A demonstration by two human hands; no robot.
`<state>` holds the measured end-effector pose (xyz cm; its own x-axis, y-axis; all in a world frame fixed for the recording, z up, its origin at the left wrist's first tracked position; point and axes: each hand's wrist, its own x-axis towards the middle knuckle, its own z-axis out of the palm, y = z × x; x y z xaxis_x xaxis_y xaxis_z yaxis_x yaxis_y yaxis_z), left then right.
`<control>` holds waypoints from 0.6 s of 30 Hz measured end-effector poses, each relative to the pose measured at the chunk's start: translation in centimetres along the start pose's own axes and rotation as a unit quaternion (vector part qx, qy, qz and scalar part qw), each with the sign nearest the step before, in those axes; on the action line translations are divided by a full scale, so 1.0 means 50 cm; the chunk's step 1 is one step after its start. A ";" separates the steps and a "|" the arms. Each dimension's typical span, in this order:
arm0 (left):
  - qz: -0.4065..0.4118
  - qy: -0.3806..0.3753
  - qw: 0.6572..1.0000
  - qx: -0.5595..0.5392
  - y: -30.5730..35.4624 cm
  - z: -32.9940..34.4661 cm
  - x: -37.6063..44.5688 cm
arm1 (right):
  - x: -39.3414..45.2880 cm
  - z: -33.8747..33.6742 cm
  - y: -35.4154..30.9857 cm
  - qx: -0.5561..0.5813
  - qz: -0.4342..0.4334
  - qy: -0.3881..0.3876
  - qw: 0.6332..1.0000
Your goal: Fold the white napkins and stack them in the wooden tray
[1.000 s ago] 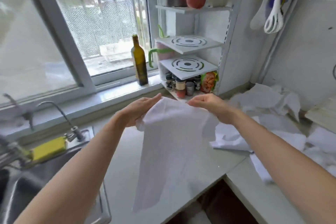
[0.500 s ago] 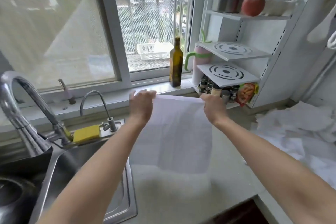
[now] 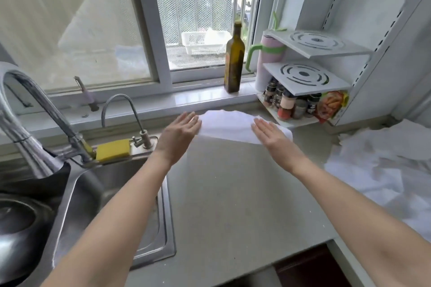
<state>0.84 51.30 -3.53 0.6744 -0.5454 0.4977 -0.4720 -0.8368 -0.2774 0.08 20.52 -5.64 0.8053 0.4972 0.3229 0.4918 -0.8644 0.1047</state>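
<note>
A white napkin (image 3: 227, 125) lies on the grey counter near the window sill, its far edge bunched and raised. My left hand (image 3: 178, 134) rests at its left end with fingers straight. My right hand (image 3: 270, 134) lies flat on its right end, fingers straight and pointing away from me. A pile of loose white napkins (image 3: 384, 165) covers the counter at the right. The wooden tray is not in view.
A steel sink (image 3: 77, 196) with a tall tap (image 3: 35, 109) and yellow sponge (image 3: 112, 149) lies left. A dark olive bottle (image 3: 234, 60) stands on the sill. A white rack (image 3: 310, 72) with spice jars (image 3: 289, 102) stands behind the napkin at the right.
The napkin hung in the air pinched by both hands; now it lies on the counter and both hands have opened flat on its ends. The view has shifted left and down.
</note>
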 end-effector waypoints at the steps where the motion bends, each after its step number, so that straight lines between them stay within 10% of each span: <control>1: 0.004 -0.029 0.999 -0.012 0.018 0.022 -0.022 | -0.022 0.031 -0.007 0.021 0.007 -0.051 0.998; 7: -0.076 -0.338 0.932 -0.112 0.142 0.067 -0.138 | -0.111 0.146 -0.054 0.090 0.053 -0.353 0.930; 11: -0.125 -0.451 0.869 -0.161 0.183 0.096 -0.185 | -0.153 0.181 -0.069 0.176 0.088 -0.384 0.902; 16: -0.155 -0.436 0.870 -0.172 0.183 0.099 -0.190 | -0.156 0.189 -0.063 0.156 0.115 -0.442 0.876; 18: -0.148 -0.464 0.856 -0.176 0.176 0.099 -0.198 | -0.154 0.178 -0.053 0.057 0.111 -0.395 0.910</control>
<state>-7.18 49.11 -14.96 0.8774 -0.2526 -0.4078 -0.2352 -0.9675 0.0934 -4.47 19.63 -16.77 0.8539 0.2493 -0.4569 0.2833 -0.9590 0.0061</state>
